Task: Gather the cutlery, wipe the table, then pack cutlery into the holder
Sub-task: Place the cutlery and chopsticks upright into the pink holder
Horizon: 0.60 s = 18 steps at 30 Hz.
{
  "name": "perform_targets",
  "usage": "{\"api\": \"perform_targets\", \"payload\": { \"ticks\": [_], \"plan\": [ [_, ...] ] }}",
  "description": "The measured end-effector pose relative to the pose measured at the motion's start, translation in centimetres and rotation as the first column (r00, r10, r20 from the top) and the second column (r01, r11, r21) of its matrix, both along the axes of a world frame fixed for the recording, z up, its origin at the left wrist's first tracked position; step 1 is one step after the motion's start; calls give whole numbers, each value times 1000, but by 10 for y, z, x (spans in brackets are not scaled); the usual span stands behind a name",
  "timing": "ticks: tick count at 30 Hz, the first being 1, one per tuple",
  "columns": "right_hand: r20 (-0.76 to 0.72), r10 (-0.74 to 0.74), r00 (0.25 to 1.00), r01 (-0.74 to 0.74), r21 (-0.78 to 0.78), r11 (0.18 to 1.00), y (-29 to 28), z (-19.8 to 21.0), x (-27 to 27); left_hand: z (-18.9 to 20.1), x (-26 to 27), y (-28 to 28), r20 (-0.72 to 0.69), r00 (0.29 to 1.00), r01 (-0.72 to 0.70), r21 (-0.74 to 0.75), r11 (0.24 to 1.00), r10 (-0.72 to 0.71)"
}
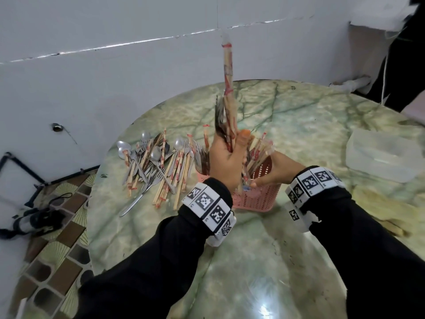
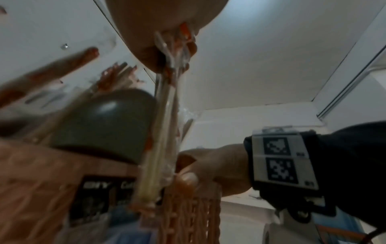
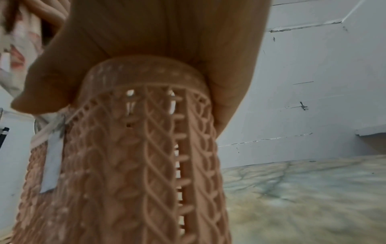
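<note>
Right hand (image 3: 146,41) on pink holder (image 3: 129,165) rim (marbled table (image 3: 303,198) beside)

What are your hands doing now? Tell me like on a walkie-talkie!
Left hand grips wrapped chopsticks upright over pink holder. Right hand steadies holder's rim. Spoons and forks pile on table unpacked. Nothing blocking.
</note>
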State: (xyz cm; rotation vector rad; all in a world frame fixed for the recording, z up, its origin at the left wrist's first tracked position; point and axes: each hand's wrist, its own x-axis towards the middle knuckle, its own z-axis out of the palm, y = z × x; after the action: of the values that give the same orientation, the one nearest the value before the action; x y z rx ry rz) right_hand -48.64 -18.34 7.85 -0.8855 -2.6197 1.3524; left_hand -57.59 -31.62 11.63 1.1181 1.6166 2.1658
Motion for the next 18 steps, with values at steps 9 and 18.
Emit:
{"api": "perform_targets", "payload": {
  "ticks": [9,18],
  "plan": [
    [-1,15,1000,-15,10,1000,1,-3,3,-6,-10,23,-58,990,-128,-30,991,126],
    [-103,-62,993,67,50,996,-7,-5,9,1,-13,30,59,996,-63,52,997,60]
  ]
}}
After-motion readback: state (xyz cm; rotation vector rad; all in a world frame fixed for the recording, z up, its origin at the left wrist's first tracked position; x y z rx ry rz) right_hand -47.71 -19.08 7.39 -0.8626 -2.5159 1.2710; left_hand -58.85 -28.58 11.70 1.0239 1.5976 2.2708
